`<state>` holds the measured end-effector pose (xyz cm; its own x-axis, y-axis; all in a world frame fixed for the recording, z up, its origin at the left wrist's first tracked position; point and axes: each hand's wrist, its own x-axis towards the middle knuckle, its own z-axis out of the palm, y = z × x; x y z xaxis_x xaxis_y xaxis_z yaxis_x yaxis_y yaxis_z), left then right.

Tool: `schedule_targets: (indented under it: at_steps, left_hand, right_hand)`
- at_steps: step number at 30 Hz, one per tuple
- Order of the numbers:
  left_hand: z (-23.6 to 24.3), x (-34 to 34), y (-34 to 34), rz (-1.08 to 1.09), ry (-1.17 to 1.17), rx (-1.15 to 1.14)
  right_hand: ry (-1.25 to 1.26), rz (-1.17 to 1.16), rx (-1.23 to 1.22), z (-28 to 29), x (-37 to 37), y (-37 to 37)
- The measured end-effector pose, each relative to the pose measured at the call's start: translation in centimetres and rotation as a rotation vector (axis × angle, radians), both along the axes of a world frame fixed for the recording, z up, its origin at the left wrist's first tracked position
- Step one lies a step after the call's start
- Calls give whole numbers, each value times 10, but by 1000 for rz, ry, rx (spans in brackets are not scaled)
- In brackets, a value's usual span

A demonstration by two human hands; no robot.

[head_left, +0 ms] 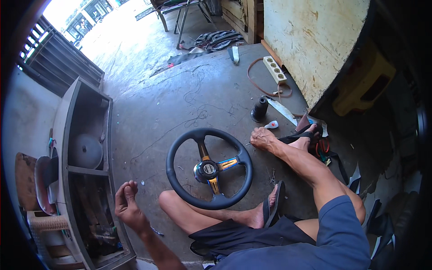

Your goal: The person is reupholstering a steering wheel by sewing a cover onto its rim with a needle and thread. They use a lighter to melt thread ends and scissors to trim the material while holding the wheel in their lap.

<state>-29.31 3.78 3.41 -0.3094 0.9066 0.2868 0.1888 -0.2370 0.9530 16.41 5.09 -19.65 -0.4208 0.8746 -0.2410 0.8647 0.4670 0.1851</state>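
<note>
A black steering wheel (244,180) with gold spokes and a round hub lies face up in front of me, above my bent left leg (184,209). My left hand (131,202) is raised left of the wheel with fingertips pinched; anything in them is too small to make out. My right hand (263,137) is closed low to the right of the wheel, with a thin tip poking from the fingers, too small to name. Beside it are a small white-labelled item (271,124), a black cone-shaped spool (259,111) and a sandal (315,130) on my foot.
A grey open cabinet (67,135) holds a round lid (85,150) at the left. A power strip (274,69) with a cord lies by a worn cream panel (310,40). Loose thread (200,117), fabric scraps (216,40) and a metal-legged stand (180,22) are farther back.
</note>
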Motion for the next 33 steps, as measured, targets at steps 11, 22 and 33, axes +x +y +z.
schedule_targets:
  at_steps: [11,22,33]
  left_hand:
    - [2,36,16,-426,-850,125]
    - [-23,171,-83,-813,-199,-536]
    - [-21,168,-91,-851,113,-100]
  right_hand:
    - [1246,-1072,-45,79,4,-90]
    - [1965,-866,180,174,-141,-168]
    - [2008,-1017,-72,176,-118,-181]
